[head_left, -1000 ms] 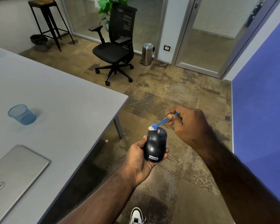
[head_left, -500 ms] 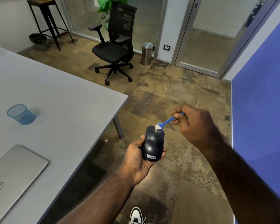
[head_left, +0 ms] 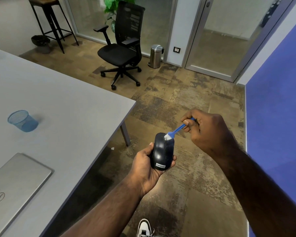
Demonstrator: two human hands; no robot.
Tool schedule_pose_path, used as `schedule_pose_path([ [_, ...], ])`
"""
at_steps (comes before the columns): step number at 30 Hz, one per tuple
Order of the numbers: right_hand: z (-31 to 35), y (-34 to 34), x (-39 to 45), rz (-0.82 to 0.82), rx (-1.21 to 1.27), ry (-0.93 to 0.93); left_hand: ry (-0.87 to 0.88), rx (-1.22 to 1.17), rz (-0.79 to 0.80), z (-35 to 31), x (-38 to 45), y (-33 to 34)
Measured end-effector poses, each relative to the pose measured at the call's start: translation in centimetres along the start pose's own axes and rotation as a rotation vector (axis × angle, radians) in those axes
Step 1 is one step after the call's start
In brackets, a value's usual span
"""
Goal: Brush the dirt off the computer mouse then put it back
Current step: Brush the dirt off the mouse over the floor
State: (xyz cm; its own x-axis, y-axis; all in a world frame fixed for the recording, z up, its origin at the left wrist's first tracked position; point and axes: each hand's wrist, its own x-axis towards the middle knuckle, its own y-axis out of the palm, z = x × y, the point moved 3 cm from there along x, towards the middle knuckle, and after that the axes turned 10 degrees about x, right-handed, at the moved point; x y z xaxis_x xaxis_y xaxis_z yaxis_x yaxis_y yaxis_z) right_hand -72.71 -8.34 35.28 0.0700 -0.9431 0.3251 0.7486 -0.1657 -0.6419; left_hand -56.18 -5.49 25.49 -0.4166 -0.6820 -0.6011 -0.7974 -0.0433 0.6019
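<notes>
Left hand [head_left: 144, 165] cupped under the computer mouse [head_left: 162, 151], thumb along its left flank and fingers [head_left: 173, 161] curled up round its right edge; held off the bench [head_left: 61, 106], out over the patterned floor [head_left: 186, 103], just past the bench corner. Dark glossy shell, a Lenovo label at the near end, far end pointing away. Right hand [head_left: 210, 132] gripping a small blue brush [head_left: 177, 130], thumb and forefinger pinched on the handle, remaining fingers folded in. White bristles pressed on the far top end of the mouse, near the split between the buttons. On the bench: a blue mesh cup [head_left: 22, 120] to the left, well apart from the hands, and a closed silver laptop [head_left: 15, 183] at the near left edge. Beyond, a black office chair [head_left: 123, 52], a steel pedal bin [head_left: 155, 56] beside the glass partition, a tall stool [head_left: 48, 19] by the wall. A white shoe [head_left: 144, 228] visible at the bottom of the view.
</notes>
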Motion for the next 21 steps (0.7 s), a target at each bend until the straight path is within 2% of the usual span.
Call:
schedule_pose_path([
  [2,-0.08,-0.07,0.15,-0.024,-0.027,0.019,0.002,0.001,0.002,-0.07,-0.01,0.16],
  [7,0.23,0.06,-0.21,0.051,0.049,0.014,0.017,0.018,-0.024,-0.47,0.04,0.00],
  [11,0.07,-0.17,-0.05,-0.034,0.000,0.002,0.021,0.010,-0.014,-0.52,0.02,-0.01],
  [15,0.25,0.06,-0.48,0.036,0.027,-0.007,0.020,0.018,-0.012,-0.39,0.01,-0.15],
  [21,0.21,-0.02,-0.38,-0.018,-0.008,-0.011,0.016,0.013,0.005,-0.07,-0.11,-0.12],
])
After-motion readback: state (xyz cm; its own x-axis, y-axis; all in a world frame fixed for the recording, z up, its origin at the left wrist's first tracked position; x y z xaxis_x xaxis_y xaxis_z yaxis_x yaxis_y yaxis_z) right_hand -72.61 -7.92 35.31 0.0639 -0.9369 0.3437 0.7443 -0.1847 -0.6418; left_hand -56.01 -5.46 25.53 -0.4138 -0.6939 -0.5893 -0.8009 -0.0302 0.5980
